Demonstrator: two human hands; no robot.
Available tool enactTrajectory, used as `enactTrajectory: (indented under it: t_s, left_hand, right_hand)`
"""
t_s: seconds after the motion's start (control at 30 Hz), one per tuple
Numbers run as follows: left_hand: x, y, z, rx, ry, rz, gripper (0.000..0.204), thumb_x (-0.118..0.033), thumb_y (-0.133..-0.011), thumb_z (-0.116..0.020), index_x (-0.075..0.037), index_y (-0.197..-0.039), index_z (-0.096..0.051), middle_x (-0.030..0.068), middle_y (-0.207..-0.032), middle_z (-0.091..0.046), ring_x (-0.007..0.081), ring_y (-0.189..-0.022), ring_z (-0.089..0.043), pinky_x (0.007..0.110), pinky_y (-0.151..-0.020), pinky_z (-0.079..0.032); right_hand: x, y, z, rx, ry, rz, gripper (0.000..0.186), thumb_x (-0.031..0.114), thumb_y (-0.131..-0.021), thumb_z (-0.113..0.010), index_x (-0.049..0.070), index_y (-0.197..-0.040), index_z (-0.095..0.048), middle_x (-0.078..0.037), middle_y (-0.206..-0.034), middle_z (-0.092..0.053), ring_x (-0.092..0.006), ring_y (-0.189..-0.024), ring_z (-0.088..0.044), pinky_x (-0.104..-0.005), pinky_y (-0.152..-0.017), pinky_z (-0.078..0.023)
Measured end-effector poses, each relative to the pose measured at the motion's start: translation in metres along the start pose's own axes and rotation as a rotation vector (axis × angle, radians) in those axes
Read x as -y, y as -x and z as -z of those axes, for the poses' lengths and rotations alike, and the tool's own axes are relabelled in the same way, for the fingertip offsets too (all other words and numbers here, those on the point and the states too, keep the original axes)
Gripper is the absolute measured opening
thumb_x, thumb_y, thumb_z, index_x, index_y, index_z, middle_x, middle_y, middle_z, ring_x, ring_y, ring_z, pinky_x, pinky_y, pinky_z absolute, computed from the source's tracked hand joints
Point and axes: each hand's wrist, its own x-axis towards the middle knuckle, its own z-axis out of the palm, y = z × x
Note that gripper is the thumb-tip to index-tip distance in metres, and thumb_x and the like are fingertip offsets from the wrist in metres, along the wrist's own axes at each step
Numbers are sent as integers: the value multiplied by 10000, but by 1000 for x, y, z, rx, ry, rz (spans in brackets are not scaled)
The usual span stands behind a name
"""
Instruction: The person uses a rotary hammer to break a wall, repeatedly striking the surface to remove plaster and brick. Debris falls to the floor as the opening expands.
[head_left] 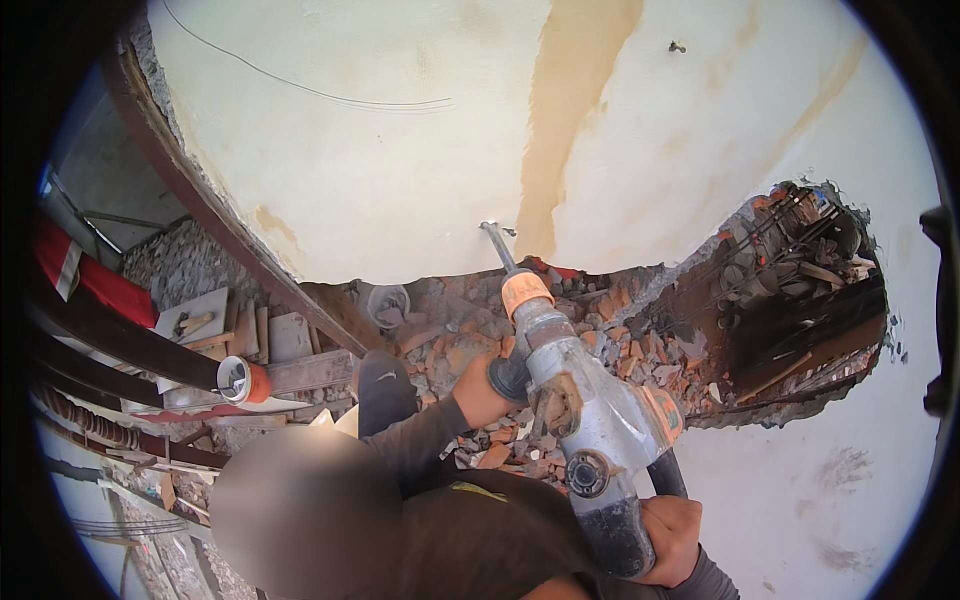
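Observation:
A grey demolition hammer [600,410] with orange parts slants up and away in front of me. Its steel chisel [499,247] meets the pale plastered wall [380,150] at a small chipped spot just above the wall's broken lower edge. My left hand [480,393] is closed round the black side handle near the front of the hammer. At the back end, my right hand [670,537] wraps the rear grip, and its fingers are partly hidden by the tool. Broken red brick rubble [495,455] lies below the hammer.
A ragged hole [800,320] with rods and debris opens in the wall at right. An orange-and-white bucket [243,380] stands at left near boards [290,338] and steel beams. A pale bucket [388,303] sits by the rubble. A wire [330,95] hangs on the wall.

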Motion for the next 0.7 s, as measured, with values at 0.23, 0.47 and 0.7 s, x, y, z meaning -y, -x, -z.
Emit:
enactTrajectory:
  t_s: [0.23,0.47,0.7]
  left_hand:
    - [14,-4,1,24,-92,-107,281,-52,-663,-772,8,-923,-681,161,-811,-700,306,-777,-700,392,-735,-539]
    - [26,-7,1,64,-173,-173,287,-61,-699,-773,-10,-969,-689,157,-883,-717,288,-829,-706,383,-783,-534]
    - [25,-8,2,55,-34,-199,235,-120,-748,-808,6,-924,-715,135,-844,-748,217,-768,-726,355,-726,-553]
  right_hand:
    - [-6,-2,2,7,-15,6,412,270,-564,-830,-1,-836,-680,-94,-646,-577,-312,-525,-587,-398,-498,-459]
    - [-5,-3,3,38,27,-13,398,269,-564,-831,2,-806,-663,-94,-639,-560,-314,-523,-580,-391,-498,-455]
    - [-2,-3,2,44,-17,-18,439,271,-551,-838,-13,-846,-678,-109,-671,-599,-321,-546,-602,-399,-522,-478]
